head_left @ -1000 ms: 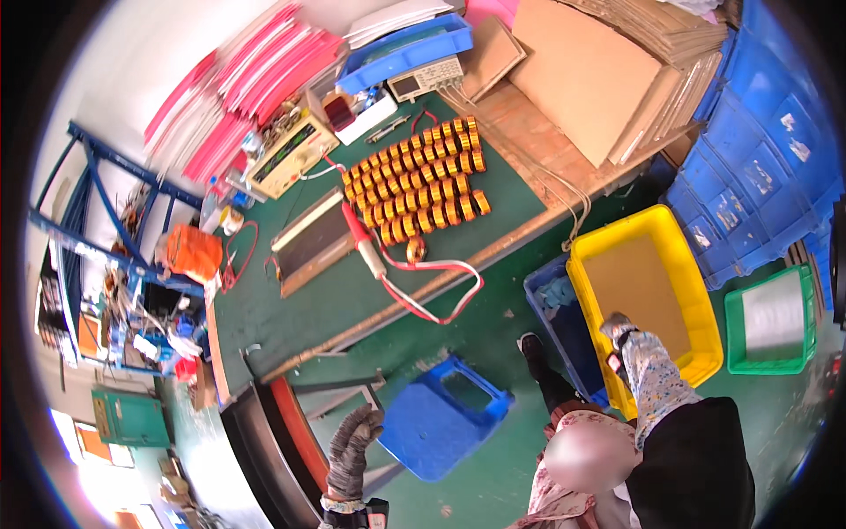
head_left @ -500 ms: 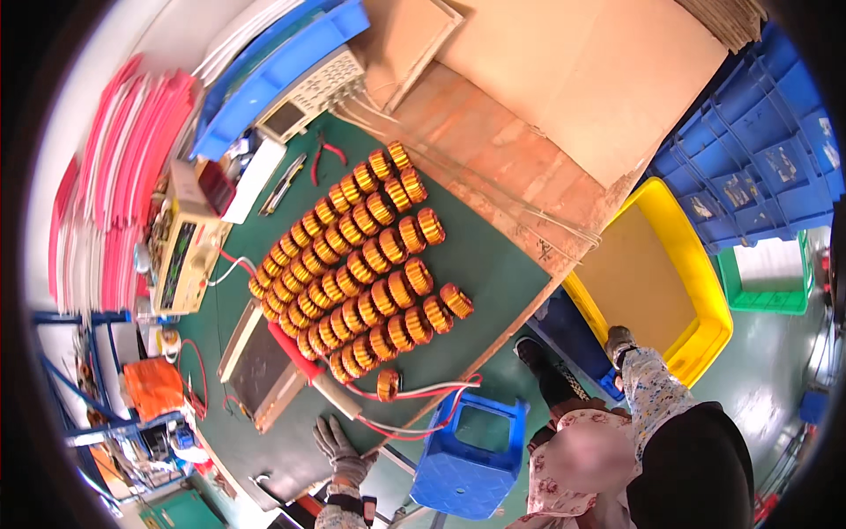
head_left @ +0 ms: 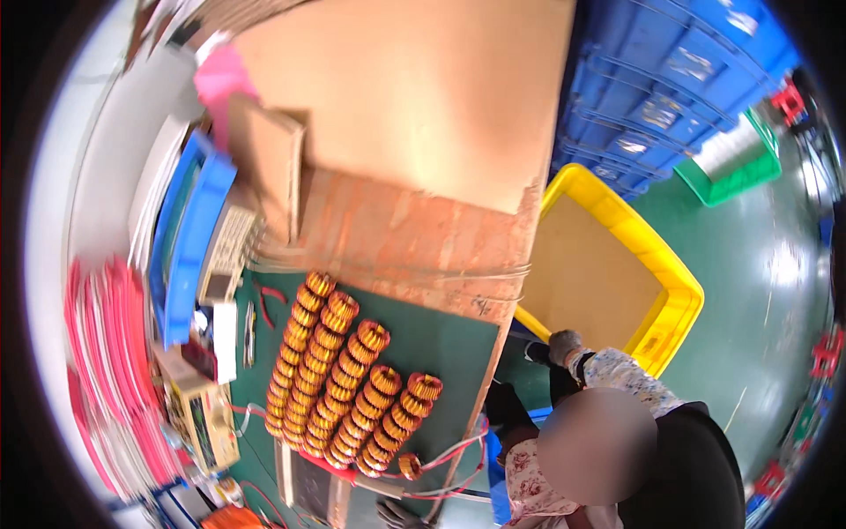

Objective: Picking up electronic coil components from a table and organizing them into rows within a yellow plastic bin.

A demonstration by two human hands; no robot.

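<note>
My gloved right hand [head_left: 565,346] is at the near rim of a yellow plastic bin [head_left: 674,291], its fingers curled onto the edge and partly hidden. A flat brown sheet [head_left: 590,273] shows inside the bin. At the bottom edge, cut off by the picture, my gloved left hand [head_left: 401,513] rests at the table's edge with its fingers stretched out, holding nothing. Several rows of copper-wound ring coils [head_left: 348,375] stand on the green mat [head_left: 458,339] beyond it. One separate coil [head_left: 410,465] lies close to that hand, beside red and white leads [head_left: 458,458].
Blue crates [head_left: 652,97] are stacked at the far right, near a green crate [head_left: 736,163]. Cardboard [head_left: 414,97] covers the table's far part. Left are a bench meter [head_left: 211,428], pink and white sheets [head_left: 110,353], a blue tray [head_left: 185,256] and red-handled pliers [head_left: 267,304].
The view has swung right, so the table and coils appear turned and lower. My left hand is now mostly cut off at the bottom. My right hand stays at the yellow bin's rim.
</note>
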